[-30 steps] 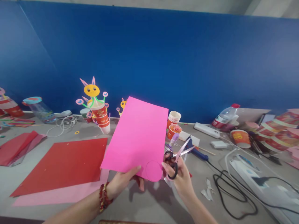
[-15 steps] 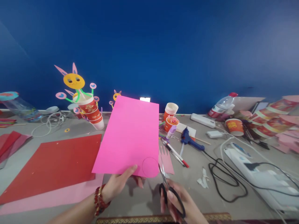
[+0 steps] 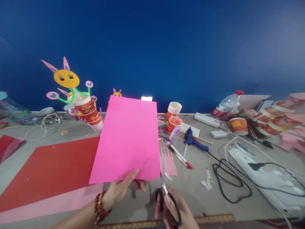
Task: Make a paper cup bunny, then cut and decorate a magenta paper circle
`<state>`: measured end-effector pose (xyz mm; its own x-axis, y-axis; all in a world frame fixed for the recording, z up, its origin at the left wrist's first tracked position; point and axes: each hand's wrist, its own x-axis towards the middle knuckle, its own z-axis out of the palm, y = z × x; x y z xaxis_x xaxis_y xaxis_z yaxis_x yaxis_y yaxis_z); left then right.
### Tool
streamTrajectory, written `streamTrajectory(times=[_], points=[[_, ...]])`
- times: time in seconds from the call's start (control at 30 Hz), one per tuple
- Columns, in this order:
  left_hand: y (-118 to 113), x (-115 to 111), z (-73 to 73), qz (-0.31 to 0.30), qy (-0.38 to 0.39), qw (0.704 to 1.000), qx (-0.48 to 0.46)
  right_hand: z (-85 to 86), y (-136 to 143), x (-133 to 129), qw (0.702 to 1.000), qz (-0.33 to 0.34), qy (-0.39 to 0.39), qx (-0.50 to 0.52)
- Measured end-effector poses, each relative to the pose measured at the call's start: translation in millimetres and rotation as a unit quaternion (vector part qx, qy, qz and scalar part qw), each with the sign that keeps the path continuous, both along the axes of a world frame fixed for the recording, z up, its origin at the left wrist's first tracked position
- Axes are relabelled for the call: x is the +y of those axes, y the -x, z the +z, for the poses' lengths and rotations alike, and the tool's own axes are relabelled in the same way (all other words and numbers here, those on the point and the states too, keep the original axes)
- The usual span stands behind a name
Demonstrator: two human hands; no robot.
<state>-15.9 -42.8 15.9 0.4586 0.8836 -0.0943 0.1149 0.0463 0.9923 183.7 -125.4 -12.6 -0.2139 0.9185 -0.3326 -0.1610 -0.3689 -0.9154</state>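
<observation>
My left hand (image 3: 124, 187) grips the lower edge of a bright pink sheet of paper (image 3: 128, 136), thumb on top and fingers underneath. A circle (image 3: 152, 169) is drawn near the sheet's lower right corner, which is cut round. In my right hand (image 3: 175, 206) are black-handled scissors (image 3: 164, 186), my fingers in the loops. Their blades point up, close against the rounded corner beside the circle; whether they touch the paper I cannot tell. Behind the blades lies a light pink paper piece (image 3: 169, 163) with a toothed edge.
Red paper (image 3: 54, 168) lies at left, near stacked cups (image 3: 89, 111) bearing a bunny figure. A blue glue gun (image 3: 194, 141), pens (image 3: 178, 155) and a cup of scraps (image 3: 175, 123) sit right of the sheet. A power strip (image 3: 259, 178) and black cord (image 3: 220, 187) spread further right.
The scissors and my right hand have shifted slightly left and down along the rounded corner. The pink sheet's left side has also moved a little left and down. The view has turned slightly.
</observation>
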Motion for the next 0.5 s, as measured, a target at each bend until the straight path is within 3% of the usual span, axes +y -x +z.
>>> streamTrajectory(times=[0.2, 0.5], points=[[0.7, -3.8, -3.9, 0.012, -0.028, 0.999, 0.035, -3.9, 20.6, -8.4, 0.998, -0.05, 0.002, 0.036], [0.6, -4.2, -7.3, 0.042, -0.044, 0.995, 0.081, -5.1, 32.7, 0.0, 0.995, -0.078, -0.014, 0.055]])
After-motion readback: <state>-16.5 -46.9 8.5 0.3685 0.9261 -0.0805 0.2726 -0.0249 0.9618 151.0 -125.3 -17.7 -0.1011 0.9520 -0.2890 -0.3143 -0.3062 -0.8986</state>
